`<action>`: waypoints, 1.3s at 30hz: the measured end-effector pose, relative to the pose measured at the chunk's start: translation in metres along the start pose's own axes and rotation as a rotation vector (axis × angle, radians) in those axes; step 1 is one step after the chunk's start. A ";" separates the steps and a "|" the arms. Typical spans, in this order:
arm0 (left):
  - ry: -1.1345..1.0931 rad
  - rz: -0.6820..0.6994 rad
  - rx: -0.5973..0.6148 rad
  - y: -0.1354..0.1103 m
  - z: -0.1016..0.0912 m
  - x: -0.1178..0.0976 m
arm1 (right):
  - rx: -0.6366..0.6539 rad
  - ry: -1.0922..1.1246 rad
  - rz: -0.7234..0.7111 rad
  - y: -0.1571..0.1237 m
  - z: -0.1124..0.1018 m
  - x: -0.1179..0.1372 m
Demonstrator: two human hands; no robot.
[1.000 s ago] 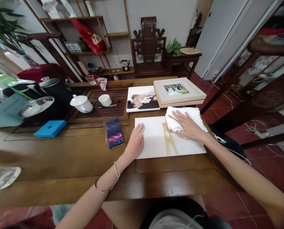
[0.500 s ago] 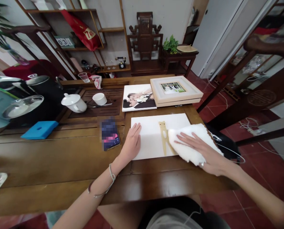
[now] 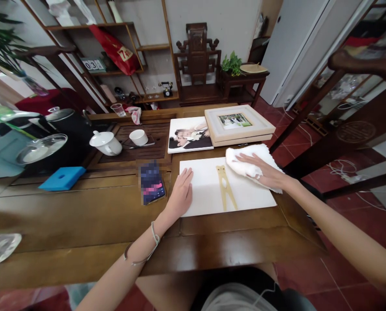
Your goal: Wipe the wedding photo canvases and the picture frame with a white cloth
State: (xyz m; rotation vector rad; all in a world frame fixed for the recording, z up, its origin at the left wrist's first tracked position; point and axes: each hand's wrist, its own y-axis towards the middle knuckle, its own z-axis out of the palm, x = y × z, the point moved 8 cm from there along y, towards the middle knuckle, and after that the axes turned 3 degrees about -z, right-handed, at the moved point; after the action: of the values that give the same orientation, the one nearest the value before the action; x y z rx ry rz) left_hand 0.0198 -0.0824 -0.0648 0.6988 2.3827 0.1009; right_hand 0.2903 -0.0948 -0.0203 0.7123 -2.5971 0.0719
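A white rectangular board (image 3: 202,194) lies flat on the wooden table. My left hand (image 3: 181,194) rests on its left edge, fingers stretched out and holding nothing. On the board's middle is a tan, cat-headed shape (image 3: 221,178) with two long legs; whether it is printed or a loose piece I cannot tell. My right hand (image 3: 260,167) has a white fluffy cloth (image 3: 257,151) under its extended fingers, with a fold of it by the thumb. The cloth covers the board's upper right corner and hangs past its right side.
Behind the board are a photo panel (image 3: 189,144) and a framed picture (image 3: 244,131). A phone (image 3: 152,185) lies to the left. Farther left stand a white lidded cup (image 3: 106,143), a small white bowl (image 3: 138,137), a blue block (image 3: 62,178) and a dark kettle (image 3: 66,125).
My right hand has slid the cloth away from me, from the board's lower right to its upper right corner, baring the cat shape's right leg. The left hand stays on the board.
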 end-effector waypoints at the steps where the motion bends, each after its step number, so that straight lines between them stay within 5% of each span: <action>1: 0.001 0.000 0.003 0.000 0.000 0.000 | -0.006 -0.002 -0.036 -0.009 0.002 0.010; 7: -0.006 -0.007 -0.004 0.000 0.000 0.000 | 0.065 -0.119 -0.093 -0.073 0.031 0.083; 11: -0.004 -0.003 0.008 0.000 0.001 -0.001 | 0.093 -0.223 -0.040 -0.083 0.043 0.102; 21: -0.004 0.007 -0.003 0.000 0.002 0.001 | 0.015 -0.346 0.085 -0.005 0.028 0.043; 24: -0.010 0.001 -0.001 0.000 0.002 0.000 | 0.026 -0.383 0.068 -0.014 0.035 0.061; 30: -0.023 0.012 -0.018 -0.001 0.000 -0.001 | 0.079 -0.233 0.032 -0.076 0.037 0.097; 34: 0.001 0.001 -0.003 0.000 0.001 -0.001 | 0.034 -0.044 0.228 -0.082 0.011 0.063; 39: 0.001 0.000 0.001 0.000 0.001 -0.001 | -0.015 0.083 0.400 -0.028 -0.022 0.015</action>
State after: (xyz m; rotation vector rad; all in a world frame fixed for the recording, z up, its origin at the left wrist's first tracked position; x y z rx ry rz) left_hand 0.0214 -0.0829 -0.0650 0.6989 2.3839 0.0999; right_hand 0.3022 -0.1225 0.0042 0.1712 -2.6177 0.1993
